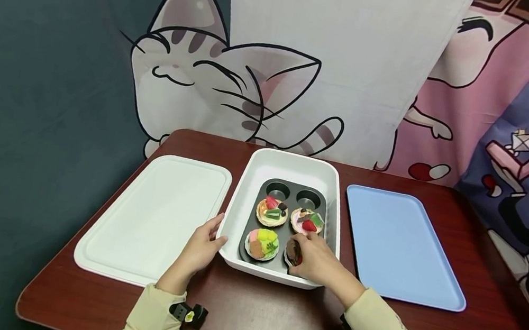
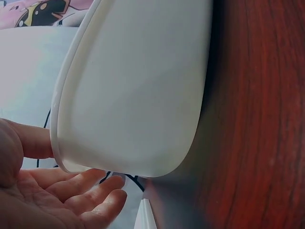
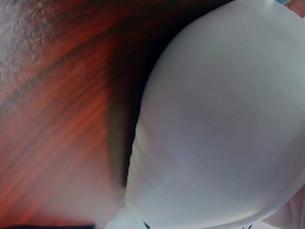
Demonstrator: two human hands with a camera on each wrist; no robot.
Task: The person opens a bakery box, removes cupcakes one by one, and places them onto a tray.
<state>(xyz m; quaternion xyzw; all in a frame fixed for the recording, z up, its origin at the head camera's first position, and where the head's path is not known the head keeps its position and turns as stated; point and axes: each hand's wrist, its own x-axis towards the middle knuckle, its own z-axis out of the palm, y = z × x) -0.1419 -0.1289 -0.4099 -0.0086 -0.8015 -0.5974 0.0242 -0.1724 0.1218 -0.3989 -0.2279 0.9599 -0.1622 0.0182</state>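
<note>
A white plastic bin [image 1: 259, 167] holds a dark muffin pan [image 1: 281, 241] with toy fruit tarts in its cups. My right hand [image 1: 317, 258] reaches over the near right cup and grips a tart with a brown top [image 1: 293, 251] between thumb and fingers, partly covering it. Against the bin's near left corner rests my left hand [image 1: 200, 244], its thumb and fingertips at the rim and its other fingers relaxed outside the wall. Other tarts sit in the pan: one with pink, yellow and green pieces [image 1: 262, 243], one with strawberry [image 1: 271, 211], and one with green and red pieces [image 1: 307, 222].
A white tray [image 1: 154, 213] lies left of the bin, and a blue tray [image 1: 400, 242] lies to its right. The two far cups [image 1: 308, 199] of the pan show bare bottoms. All stand on a reddish-brown wooden table [image 1: 250, 312], with cartoon curtains behind.
</note>
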